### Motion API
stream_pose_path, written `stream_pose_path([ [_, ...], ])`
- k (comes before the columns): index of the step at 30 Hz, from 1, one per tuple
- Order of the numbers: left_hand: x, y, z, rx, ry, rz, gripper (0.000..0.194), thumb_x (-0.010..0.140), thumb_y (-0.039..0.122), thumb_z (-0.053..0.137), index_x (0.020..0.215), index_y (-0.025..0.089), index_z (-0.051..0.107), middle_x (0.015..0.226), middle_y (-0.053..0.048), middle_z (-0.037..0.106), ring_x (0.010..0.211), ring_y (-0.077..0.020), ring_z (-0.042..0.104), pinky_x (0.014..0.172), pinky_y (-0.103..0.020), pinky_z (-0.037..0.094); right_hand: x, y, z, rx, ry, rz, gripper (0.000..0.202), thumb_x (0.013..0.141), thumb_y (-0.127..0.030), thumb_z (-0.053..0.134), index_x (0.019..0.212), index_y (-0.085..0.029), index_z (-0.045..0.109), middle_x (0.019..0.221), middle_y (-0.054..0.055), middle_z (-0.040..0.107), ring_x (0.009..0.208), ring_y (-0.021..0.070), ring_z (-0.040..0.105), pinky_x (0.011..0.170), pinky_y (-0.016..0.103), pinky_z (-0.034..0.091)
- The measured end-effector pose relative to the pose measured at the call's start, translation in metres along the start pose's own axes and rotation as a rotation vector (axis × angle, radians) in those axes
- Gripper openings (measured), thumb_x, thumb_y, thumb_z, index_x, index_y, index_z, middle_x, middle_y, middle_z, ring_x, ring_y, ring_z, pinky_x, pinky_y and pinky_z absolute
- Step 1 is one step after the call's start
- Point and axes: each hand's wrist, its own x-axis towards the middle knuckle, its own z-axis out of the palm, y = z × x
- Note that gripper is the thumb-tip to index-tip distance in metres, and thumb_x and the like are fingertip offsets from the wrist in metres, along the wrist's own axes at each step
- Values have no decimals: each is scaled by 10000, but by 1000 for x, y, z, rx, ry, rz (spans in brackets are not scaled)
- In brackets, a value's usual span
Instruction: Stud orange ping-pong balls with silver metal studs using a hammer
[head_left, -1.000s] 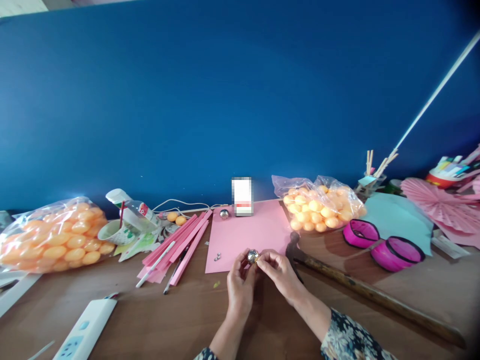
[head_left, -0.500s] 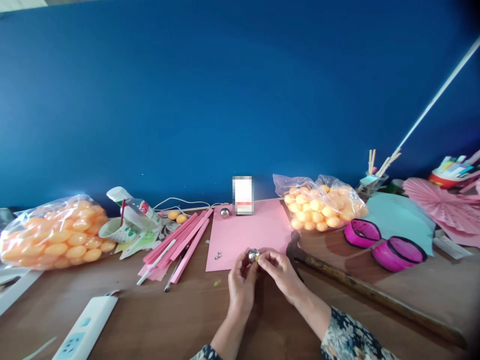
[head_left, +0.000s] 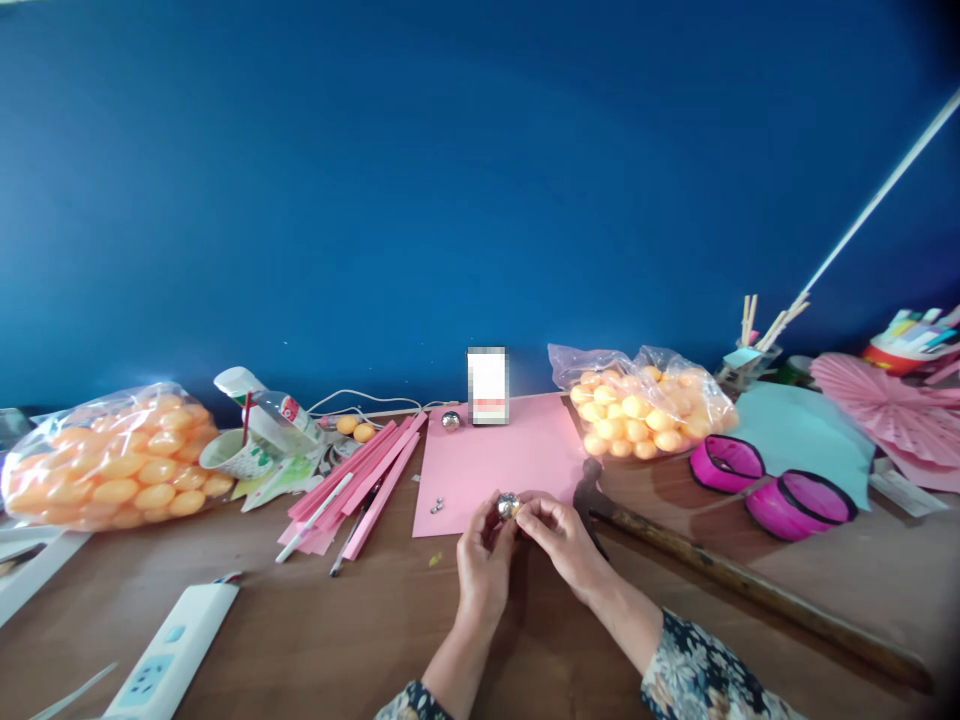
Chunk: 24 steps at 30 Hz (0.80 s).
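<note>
A shiny silver ball [head_left: 507,505] is held just above the near edge of the pink sheet [head_left: 517,450]. My left hand [head_left: 482,570] is closed around its left side with thumb and fingers. From the right, my right hand [head_left: 559,530] pinches at the ball's edge, where a small yellowish patch shows between the fingertips. Whether that patch is a separate piece or a reflection I cannot tell. A second silver ball [head_left: 450,421] lies at the sheet's far left corner. Several tiny silver bits [head_left: 437,506] rest near its front left corner.
A hammer [head_left: 720,560] lies right of my hands. Bags of orange balls stand left [head_left: 127,460] and back right [head_left: 645,410]. Pink strips [head_left: 360,480] and pens lie left, with a power strip [head_left: 176,640] nearer. Magenta rings [head_left: 801,505] sit at right. A blurred upright rectangle [head_left: 488,388] stands behind.
Both hands keep their hold on the silver ball, with only a slight shift of the fingers. The whole view has tilted slightly; nothing else has visibly moved.
</note>
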Motion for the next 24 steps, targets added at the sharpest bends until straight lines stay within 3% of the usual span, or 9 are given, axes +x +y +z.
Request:
stream_pose_path([
  [14, -2, 3, 3, 3, 42, -14, 468, 629, 302, 696, 1062, 162, 584, 1017, -112, 663, 934, -232, 624, 830, -339, 494, 1, 3, 1, 21, 1, -3, 276, 753, -426, 575, 715, -154, 610, 946, 63, 610, 844, 188, 570, 753, 294, 459],
  [24, -1, -1, 0, -11, -18, 0, 448, 681, 277, 657, 1101, 167, 546, 1044, -115, 649, 965, -234, 610, 852, -362, 482, 1, 6, 0, 24, 1, -7, 249, 755, -398, 582, 719, -155, 621, 957, 61, 606, 839, 187, 572, 751, 301, 448],
])
